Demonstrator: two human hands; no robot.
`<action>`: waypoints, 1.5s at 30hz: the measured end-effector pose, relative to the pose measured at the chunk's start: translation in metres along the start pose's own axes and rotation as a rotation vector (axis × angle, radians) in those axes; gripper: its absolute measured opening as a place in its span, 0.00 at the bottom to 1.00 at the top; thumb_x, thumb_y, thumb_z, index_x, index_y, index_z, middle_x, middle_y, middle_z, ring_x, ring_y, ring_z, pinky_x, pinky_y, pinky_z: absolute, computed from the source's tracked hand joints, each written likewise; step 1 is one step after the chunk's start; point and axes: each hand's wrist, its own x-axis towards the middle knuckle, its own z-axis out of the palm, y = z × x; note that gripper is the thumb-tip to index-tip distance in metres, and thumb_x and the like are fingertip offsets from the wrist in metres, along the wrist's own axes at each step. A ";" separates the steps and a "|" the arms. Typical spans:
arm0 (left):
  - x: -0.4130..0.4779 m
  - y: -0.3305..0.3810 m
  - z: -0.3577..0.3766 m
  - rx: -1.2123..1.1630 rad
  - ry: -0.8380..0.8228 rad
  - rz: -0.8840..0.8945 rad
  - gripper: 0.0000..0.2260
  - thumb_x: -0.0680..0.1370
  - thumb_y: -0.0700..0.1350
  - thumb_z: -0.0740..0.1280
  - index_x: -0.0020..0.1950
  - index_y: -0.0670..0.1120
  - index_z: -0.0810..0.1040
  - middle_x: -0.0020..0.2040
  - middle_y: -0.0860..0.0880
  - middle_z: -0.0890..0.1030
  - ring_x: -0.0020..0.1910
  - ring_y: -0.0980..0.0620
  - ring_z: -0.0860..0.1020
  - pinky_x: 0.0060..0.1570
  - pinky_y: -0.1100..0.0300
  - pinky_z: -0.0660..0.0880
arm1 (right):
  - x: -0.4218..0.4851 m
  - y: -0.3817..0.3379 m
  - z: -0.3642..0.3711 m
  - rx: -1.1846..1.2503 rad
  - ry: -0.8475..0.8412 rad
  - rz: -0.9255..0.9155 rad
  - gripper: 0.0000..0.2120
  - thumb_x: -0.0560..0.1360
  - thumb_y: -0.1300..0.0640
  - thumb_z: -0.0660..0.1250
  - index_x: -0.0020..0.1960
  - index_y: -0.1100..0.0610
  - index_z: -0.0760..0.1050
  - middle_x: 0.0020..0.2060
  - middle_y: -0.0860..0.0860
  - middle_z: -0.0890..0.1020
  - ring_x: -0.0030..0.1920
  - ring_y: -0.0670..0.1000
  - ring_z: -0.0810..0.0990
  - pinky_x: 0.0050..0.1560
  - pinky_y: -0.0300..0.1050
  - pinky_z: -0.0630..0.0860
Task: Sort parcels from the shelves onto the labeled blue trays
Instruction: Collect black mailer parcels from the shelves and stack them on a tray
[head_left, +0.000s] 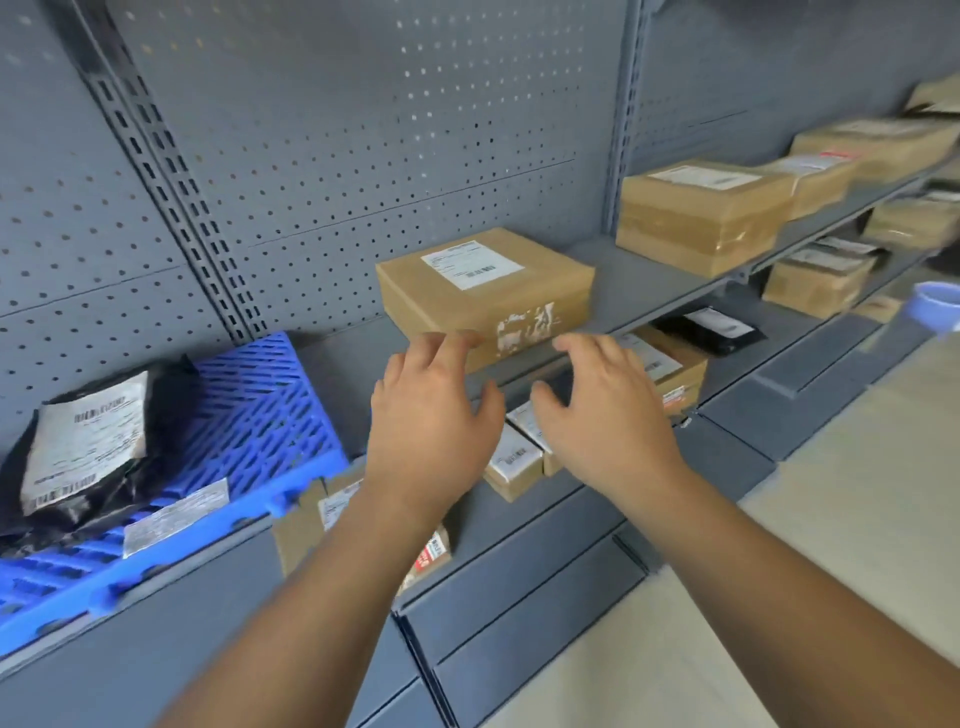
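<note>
One near-square cardboard box (485, 291) lies label-up on the grey shelf (639, 291), a corner toward the front edge, with left hand (431, 410) and right hand (597, 410) at it, spread-fingered and gripping nothing, beside one blue tray (270, 415).

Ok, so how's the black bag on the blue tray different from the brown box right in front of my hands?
The black bag is soft, crumpled plastic; the brown box is rigid cardboard with square edges. The black bag lies on the blue tray; the brown box sits straight on the grey shelf. Both carry a white barcode label on top.
</note>
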 end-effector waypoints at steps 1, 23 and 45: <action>0.001 0.014 0.011 -0.005 -0.010 0.026 0.21 0.76 0.50 0.67 0.69 0.52 0.76 0.65 0.48 0.77 0.60 0.41 0.75 0.61 0.45 0.73 | -0.001 0.017 -0.009 -0.013 0.005 0.023 0.24 0.78 0.48 0.64 0.72 0.53 0.70 0.69 0.51 0.74 0.68 0.57 0.70 0.66 0.56 0.69; 0.060 0.248 0.246 -0.188 -0.461 0.455 0.23 0.78 0.59 0.66 0.71 0.54 0.73 0.67 0.52 0.75 0.65 0.46 0.73 0.60 0.48 0.72 | -0.005 0.292 -0.117 -0.208 0.088 0.691 0.25 0.80 0.44 0.61 0.76 0.49 0.66 0.73 0.49 0.70 0.70 0.56 0.69 0.68 0.54 0.67; 0.149 0.414 0.457 -0.113 -0.837 0.715 0.26 0.80 0.61 0.62 0.76 0.53 0.68 0.73 0.50 0.71 0.70 0.45 0.70 0.66 0.47 0.68 | 0.097 0.503 -0.153 -0.337 0.060 1.035 0.26 0.80 0.43 0.60 0.75 0.50 0.65 0.71 0.49 0.72 0.71 0.56 0.69 0.68 0.56 0.65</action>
